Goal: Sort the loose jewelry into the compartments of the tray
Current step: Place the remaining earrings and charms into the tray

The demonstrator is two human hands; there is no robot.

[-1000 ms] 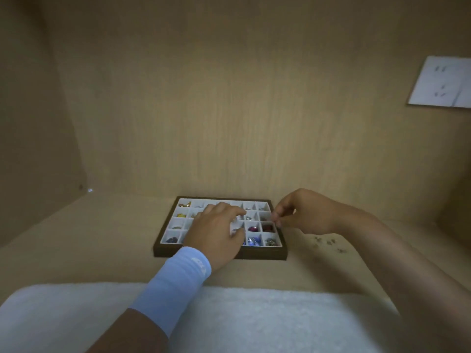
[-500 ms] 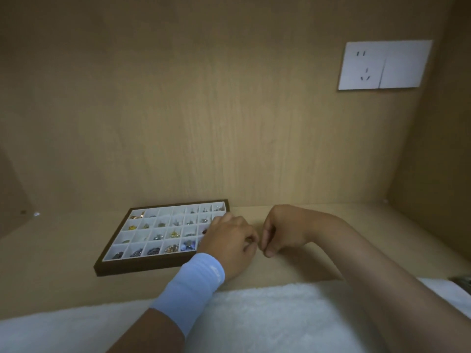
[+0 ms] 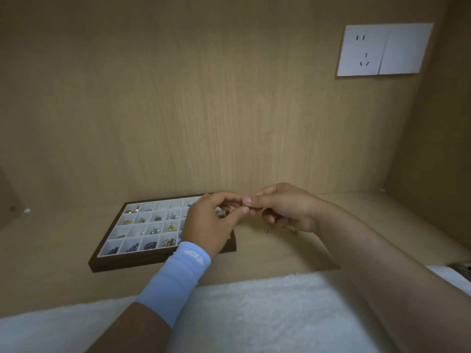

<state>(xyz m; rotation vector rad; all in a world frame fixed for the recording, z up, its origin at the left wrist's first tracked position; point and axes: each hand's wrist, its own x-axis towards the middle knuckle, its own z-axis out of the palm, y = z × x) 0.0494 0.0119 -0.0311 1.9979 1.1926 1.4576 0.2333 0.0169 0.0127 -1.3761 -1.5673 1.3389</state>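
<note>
A dark-framed tray [image 3: 132,263] with white compartments lies on the wooden shelf, and several compartments hold small gold, green, blue and silver pieces. My left hand [image 3: 207,224], with a light blue wristband, hovers over the tray's right end. My right hand [image 3: 285,207] is raised just right of it. The fingertips of both hands meet and pinch a tiny piece of jewelry [image 3: 246,205] between them; it is too small to make out. A few loose pieces [image 3: 267,231] lie on the shelf under my right hand.
A white fluffy cloth [image 3: 254,314] covers the near edge of the shelf. Wooden walls close in behind and on both sides. A white wall socket [image 3: 382,49] sits high on the back wall at right. A dark object [image 3: 462,267] peeks in at far right.
Both hands have lifted from the shelf surface and come together above the tray's right end, fingertips now touching. The view shifted right earlier, then stayed.
</note>
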